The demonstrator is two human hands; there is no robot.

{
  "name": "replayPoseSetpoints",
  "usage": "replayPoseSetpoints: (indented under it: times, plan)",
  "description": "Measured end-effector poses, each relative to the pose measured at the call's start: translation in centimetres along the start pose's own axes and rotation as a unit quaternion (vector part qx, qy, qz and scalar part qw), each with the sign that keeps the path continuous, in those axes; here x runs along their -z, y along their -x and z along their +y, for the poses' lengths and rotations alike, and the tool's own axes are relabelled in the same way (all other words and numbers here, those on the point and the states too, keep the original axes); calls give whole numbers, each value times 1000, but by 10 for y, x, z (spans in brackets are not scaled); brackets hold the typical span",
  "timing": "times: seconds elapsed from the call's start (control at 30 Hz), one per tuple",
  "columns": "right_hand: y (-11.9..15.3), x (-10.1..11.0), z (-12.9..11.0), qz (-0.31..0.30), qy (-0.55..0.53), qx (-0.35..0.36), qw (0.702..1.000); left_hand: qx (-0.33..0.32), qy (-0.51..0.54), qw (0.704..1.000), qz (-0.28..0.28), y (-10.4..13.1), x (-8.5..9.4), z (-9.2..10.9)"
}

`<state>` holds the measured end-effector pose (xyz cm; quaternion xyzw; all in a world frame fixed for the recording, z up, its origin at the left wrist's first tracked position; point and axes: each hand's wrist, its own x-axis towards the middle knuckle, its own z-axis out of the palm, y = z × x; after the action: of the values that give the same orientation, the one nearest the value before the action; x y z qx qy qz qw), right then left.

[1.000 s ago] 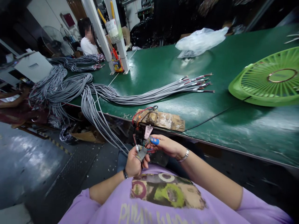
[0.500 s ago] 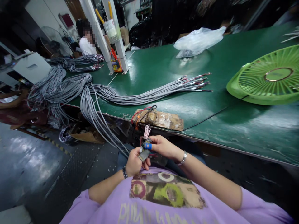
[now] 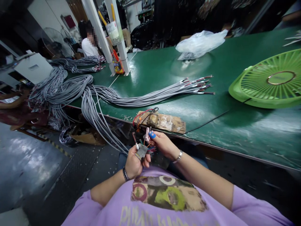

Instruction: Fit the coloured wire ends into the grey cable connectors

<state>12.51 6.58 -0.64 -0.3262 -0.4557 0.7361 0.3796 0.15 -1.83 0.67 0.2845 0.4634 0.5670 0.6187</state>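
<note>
My left hand (image 3: 134,161) is closed on a grey cable end, with thin coloured wires (image 3: 150,149) fanning out above and to the right of its fingers. A grey covering wraps the left thumb. My right hand (image 3: 162,142), blue tape on a digit, is closed near a pink clip (image 3: 147,134) at the table's edge; what its fingertips pinch is too small to make out. Just behind the clip lies a worn wooden block (image 3: 170,122) with red and black leads. Grey cables (image 3: 98,125) hang from the table towards my left hand.
A cable bundle (image 3: 145,99) lies across the green table (image 3: 152,69). Right of it is a green fan (image 3: 270,78) with a black cord. A plastic bag (image 3: 201,44) and a white post (image 3: 122,47) stand farther back. A person (image 3: 89,45) is at the far left.
My right hand has moved off the left thumb, up beside the pink clip. The coloured wires in my left hand now show spread apart.
</note>
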Motion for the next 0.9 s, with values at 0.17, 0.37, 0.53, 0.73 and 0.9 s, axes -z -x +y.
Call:
replayPoseSetpoints:
  times: [0.17, 0.37, 0.53, 0.73, 0.9]
  plan:
    - [-3, -4, 4, 58, 7, 32, 998, 2, 0, 1000, -14, -6, -4, 2]
    - [-10, -10, 8, 26, -224, -52, 973, 22, -14, 1000, -10, -8, -4, -5]
    - [-11, -11, 10, 38, -246, -61, 967, 32, -29, 999, -1, -8, -3, -7]
    - [-7, -7, 12, 19, -260, -93, 961, 22, -28, 999, 3, 0, -1, -4]
    - [-3, 2, 11, -27, -258, -107, 960, -6, -6, 999, 34, 6, 0, -4]
